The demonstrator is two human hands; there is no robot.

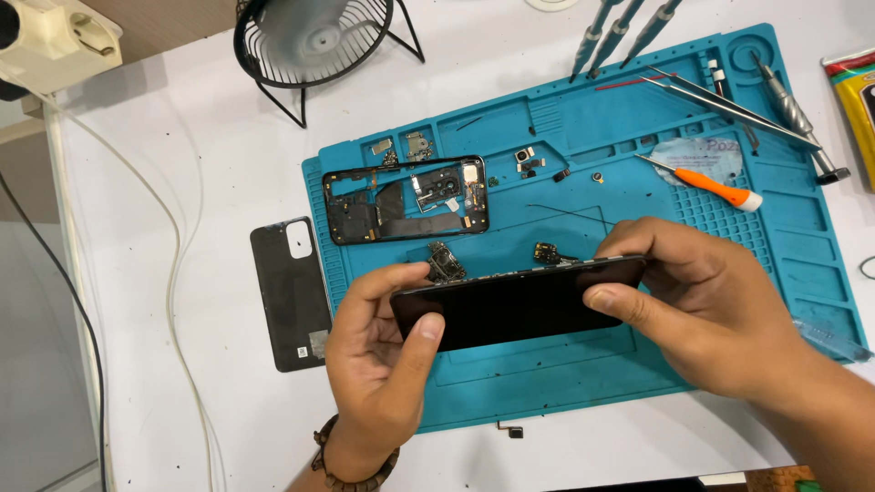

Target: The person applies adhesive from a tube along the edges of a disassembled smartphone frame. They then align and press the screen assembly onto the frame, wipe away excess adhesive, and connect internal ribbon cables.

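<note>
While both hands hovered above the teal silicone repair mat [729, 273] on the white worktop [182, 164], they held a black glossy phone screen panel [519, 305] tilted on its long edge. The left hand [378, 364], palm up, had its grip clamped on the panel's left end, thumb pressed on the glass. The right hand [702, 310] pinched the right end, thumb in front and fingers behind. A black phone frame [406, 200] lay just beyond, a dark back cover [292, 292] beside the mat.
</note>
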